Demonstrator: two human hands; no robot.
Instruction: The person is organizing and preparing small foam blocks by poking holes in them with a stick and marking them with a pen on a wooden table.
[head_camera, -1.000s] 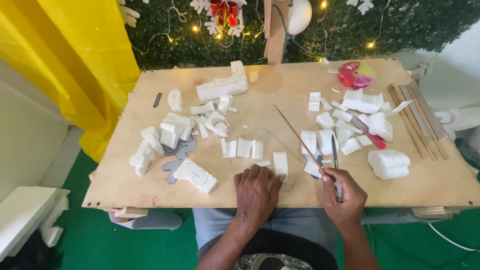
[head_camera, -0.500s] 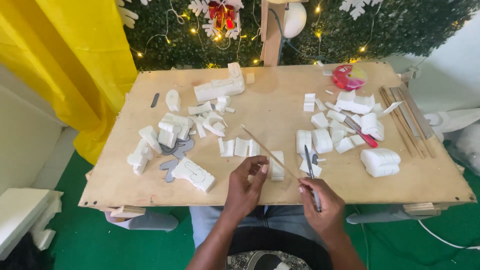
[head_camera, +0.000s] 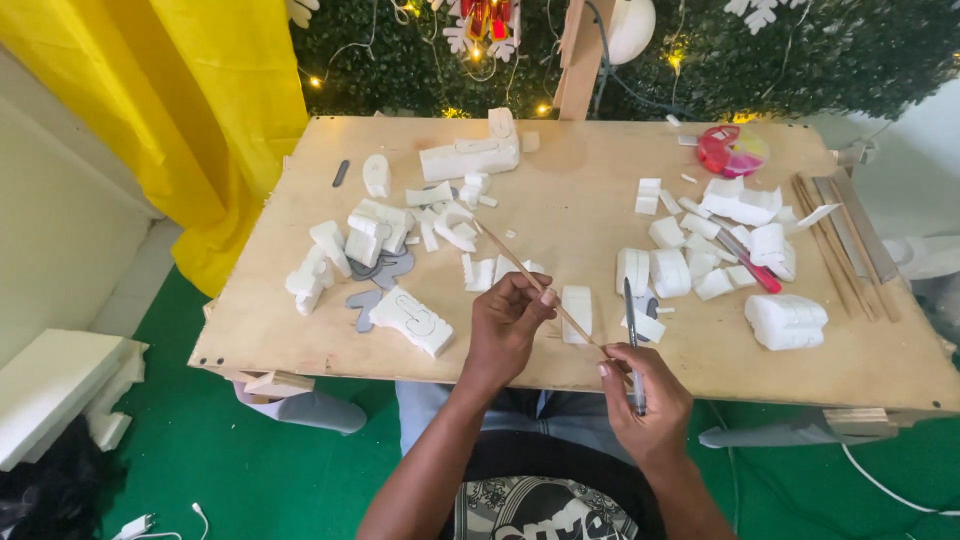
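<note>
My left hand (head_camera: 508, 325) pinches the middle of a thin wooden stick (head_camera: 505, 256) that slants from upper left down to my right hand. My right hand (head_camera: 645, 400) grips the stick's lower end together with a dark pen (head_camera: 630, 320) that points up over the table edge. Both hands hover at the near edge of a plywood table (head_camera: 580, 200). White foam pieces (head_camera: 668, 270) lie just beyond the hands, one small block (head_camera: 577, 308) under the stick.
More cut foam shapes (head_camera: 370, 240) are scattered left and right. A long foam block (head_camera: 468, 156) lies at the back. A red knife (head_camera: 750, 266), wooden strips (head_camera: 840, 250) and a pink round object (head_camera: 732, 150) sit to the right. Yellow cloth (head_camera: 170, 110) hangs at left.
My left hand rose off the table and took hold of the stick's middle. The stick is lifted and both hands have drawn closer to me.
</note>
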